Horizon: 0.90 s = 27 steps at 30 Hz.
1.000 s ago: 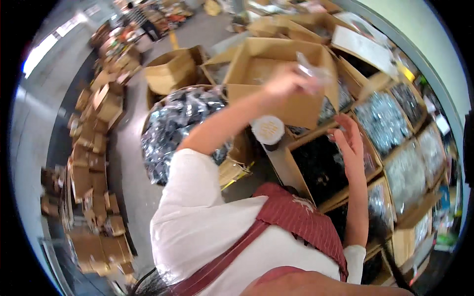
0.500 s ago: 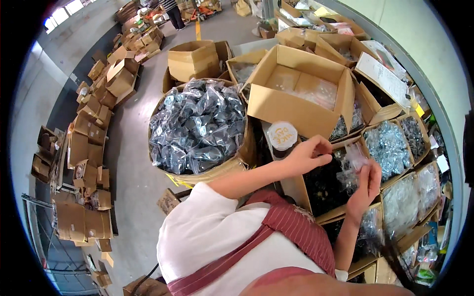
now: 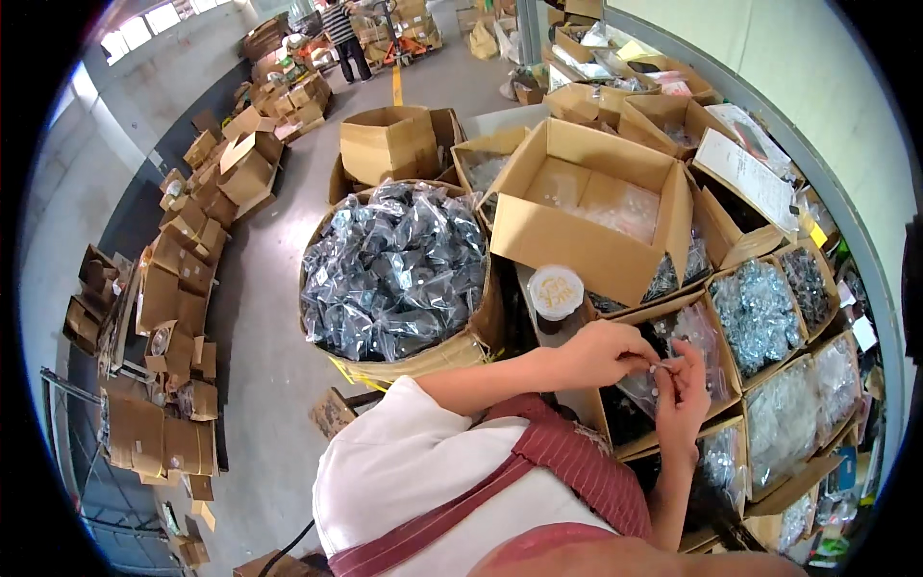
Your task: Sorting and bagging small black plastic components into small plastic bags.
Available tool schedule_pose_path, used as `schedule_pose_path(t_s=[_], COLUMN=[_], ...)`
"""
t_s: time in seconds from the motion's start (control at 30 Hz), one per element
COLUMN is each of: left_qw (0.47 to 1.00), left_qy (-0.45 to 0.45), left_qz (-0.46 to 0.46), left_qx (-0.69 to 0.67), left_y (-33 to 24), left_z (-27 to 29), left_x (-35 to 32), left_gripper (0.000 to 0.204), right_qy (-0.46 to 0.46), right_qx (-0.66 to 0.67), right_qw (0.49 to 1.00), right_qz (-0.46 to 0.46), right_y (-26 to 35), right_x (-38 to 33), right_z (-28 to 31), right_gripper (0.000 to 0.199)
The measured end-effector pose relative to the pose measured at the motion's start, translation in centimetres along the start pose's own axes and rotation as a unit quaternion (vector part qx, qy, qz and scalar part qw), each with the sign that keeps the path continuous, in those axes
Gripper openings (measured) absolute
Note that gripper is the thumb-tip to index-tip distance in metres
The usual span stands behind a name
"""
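Observation:
My left hand (image 3: 612, 350) and my right hand (image 3: 683, 394) meet above an open cardboard box, fingertips pinched close together. Between them hangs a small clear plastic bag (image 3: 637, 389) with what look like small white pieces near its top edge. Its upper edge is partly hidden by my fingers. Beneath my hands, the box holds black items (image 3: 623, 412) and, beyond my right hand, more clear bags (image 3: 700, 332). A lidded cup (image 3: 556, 293) with a dark drink stands just past my left hand.
A big round carton holds many clear-wrapped dark items (image 3: 394, 269) on the left. Beyond my hands sits a large open carton (image 3: 577, 226). Boxes of shiny bagged parts (image 3: 755, 313) line the right side. Farther off, a person (image 3: 343, 38) stands near a pallet jack (image 3: 404, 38).
My right hand has moved left to join my left hand, which has come down slightly. The clear bag has come left with it. The view has tilted up a little.

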<state>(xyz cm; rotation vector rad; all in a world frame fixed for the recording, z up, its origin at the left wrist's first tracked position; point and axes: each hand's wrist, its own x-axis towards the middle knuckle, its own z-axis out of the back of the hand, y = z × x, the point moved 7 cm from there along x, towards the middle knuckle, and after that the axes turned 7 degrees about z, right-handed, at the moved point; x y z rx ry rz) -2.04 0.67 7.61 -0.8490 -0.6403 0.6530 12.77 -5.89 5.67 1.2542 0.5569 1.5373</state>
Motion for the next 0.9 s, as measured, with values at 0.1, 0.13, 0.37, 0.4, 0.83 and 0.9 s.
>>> schedule_pose_path(t_s=[0.1, 0.13, 0.37, 0.4, 0.83, 0.9], left_qw=[0.999, 0.997, 0.991, 0.996, 0.998, 0.997], left_qy=[-0.037, -0.062, 0.036, 0.020, -0.053, -0.045], left_qz=[-0.033, -0.039, 0.127, 0.044, -0.036, -0.057], left_qx=[-0.003, -0.010, -0.016, -0.072, -0.007, 0.022], left_y=[-0.9, -1.0, 0.4, -0.4, -0.2, -0.4], left_z=[0.4, 0.4, 0.0, -0.1, -1.2, -1.4], left_x=[-0.4, -0.5, -0.1, 0.1, -2.2, -2.5], left_gripper=[0.011, 0.012, 0.020, 0.022, 0.034, 0.037], right_qy=[0.027, 0.093, 0.131, 0.129, 0.140, 0.183], right_qx=[0.114, 0.094, 0.270, 0.281, -0.219, -0.212], right_qw=[0.987, 0.990, 0.925, 0.922, 0.950, 0.946], right_qz=[-0.112, -0.057, -0.234, -0.234, 0.171, 0.164], right_y=[0.0, 0.1, -1.9, -2.4, 6.9, 5.0], right_x=[-0.3, -0.3, -3.3, -3.4, -0.3, -0.9], right_z=[0.0, 0.0, -2.2, -2.1, 0.3, 0.3], right_gripper=[0.044, 0.049, 0.067, 0.062, 0.044, 0.042])
